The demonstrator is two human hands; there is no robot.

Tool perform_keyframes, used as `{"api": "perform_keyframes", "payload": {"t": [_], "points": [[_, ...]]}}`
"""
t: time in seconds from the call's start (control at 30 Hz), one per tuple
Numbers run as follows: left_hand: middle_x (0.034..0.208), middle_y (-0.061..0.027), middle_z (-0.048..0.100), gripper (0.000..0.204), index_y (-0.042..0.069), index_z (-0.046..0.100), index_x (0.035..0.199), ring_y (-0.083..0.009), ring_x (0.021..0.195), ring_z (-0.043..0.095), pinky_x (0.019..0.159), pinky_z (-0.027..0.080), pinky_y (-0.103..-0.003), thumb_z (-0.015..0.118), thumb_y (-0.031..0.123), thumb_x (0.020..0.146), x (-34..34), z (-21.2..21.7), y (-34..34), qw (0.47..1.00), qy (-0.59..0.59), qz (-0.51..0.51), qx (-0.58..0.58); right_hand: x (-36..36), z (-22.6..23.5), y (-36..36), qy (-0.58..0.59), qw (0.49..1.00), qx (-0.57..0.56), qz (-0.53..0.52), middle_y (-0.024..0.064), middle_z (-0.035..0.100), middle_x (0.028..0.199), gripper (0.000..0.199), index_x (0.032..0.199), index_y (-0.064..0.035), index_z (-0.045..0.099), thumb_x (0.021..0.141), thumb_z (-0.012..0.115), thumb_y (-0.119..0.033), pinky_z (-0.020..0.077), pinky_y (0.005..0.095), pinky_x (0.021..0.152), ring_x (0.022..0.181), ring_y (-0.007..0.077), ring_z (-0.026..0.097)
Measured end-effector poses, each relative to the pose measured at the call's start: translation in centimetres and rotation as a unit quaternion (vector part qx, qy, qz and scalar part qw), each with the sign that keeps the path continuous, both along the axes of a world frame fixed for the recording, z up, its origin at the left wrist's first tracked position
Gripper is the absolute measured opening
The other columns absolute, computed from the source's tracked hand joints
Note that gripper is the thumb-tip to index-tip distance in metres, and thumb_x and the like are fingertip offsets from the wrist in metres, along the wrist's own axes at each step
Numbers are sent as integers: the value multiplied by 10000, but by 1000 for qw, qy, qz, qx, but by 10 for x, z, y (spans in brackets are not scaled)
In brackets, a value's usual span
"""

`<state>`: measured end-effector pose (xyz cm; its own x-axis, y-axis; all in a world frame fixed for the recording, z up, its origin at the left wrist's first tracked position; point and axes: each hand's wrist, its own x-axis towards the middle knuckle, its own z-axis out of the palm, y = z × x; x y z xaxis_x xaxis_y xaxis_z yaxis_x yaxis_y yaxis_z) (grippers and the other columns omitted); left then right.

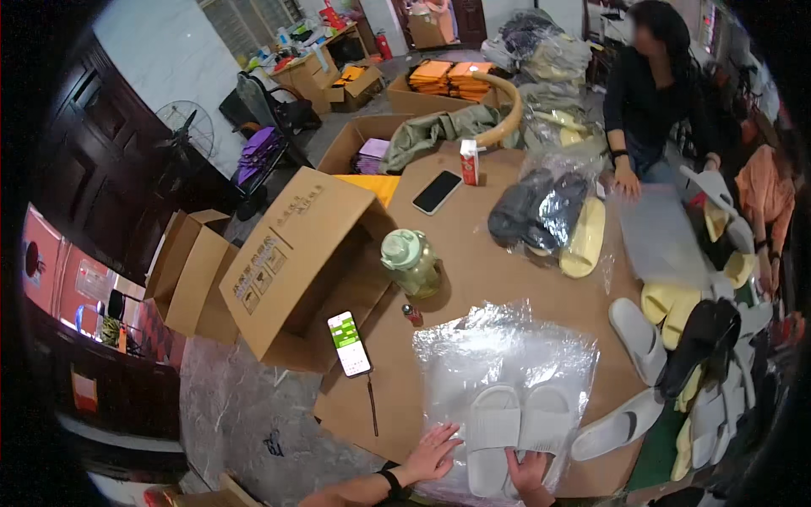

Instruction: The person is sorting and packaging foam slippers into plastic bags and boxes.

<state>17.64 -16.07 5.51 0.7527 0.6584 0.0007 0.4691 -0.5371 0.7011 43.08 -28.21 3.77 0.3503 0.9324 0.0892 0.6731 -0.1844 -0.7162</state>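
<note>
A pair of pale grey-white slippers (493, 422) lies on clear plastic bags (456, 355) at the near edge of the cardboard-covered table. My right hand (529, 471) grips the pair from the near side, its thumb up against the left slipper; part of its fingers is hidden. To the left, my left hand (432, 452) rests on the plastic with its fingers stretched out and holds nothing. Close by on the right are a loose light slipper (618, 424) and another light slipper (638, 338).
A lit phone (349, 344), a small bottle (412, 315) and a green-lidded jug (410, 262) stand or lie left of the bags. An open carton (304, 270) leans at the table's left edge. Bagged dark slippers (541, 211) lie farther back. A co-worker (655, 110) is at the far right.
</note>
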Motion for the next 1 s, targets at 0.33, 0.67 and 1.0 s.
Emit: {"api": "perform_keyframes", "payload": {"t": [0.33, 0.67, 1.0], "points": [[1543, -198, 380, 511, 51, 542, 1343, -413, 1446, 328, 1181, 277, -537, 571, 135, 840, -5, -13, -11, 1000, -7, 0, -8, -3, 19, 6, 19, 991, -130, -9, 309, 620, 1178, 508, 1183, 69, 617, 890, 706, -337, 389, 539, 1024, 1086, 497, 572], [1548, -235, 353, 502, 16, 536, 1331, -440, 1434, 322, 1184, 282, -521, 592, 124, 845, 8, 38, 5, 995, 85, -18, 43, 0, 29, 24, -7, 994, -104, -26, 319, 590, 1164, 505, 1215, 79, 556, 901, 711, -285, 410, 516, 972, 1091, 503, 534], [1260, -172, 635, 421, 68, 578, 1306, -369, 1166, 592, 991, 480, -448, 627, 250, 929, -155, 131, 25, 977, 52, 184, -94, -14, 54, 16, 34, 980, -194, -31, 291, 585, 1127, 437, 1198, 71, 548, 886, 689, -201, 435, 485, 901, 1060, 415, 554]]}}
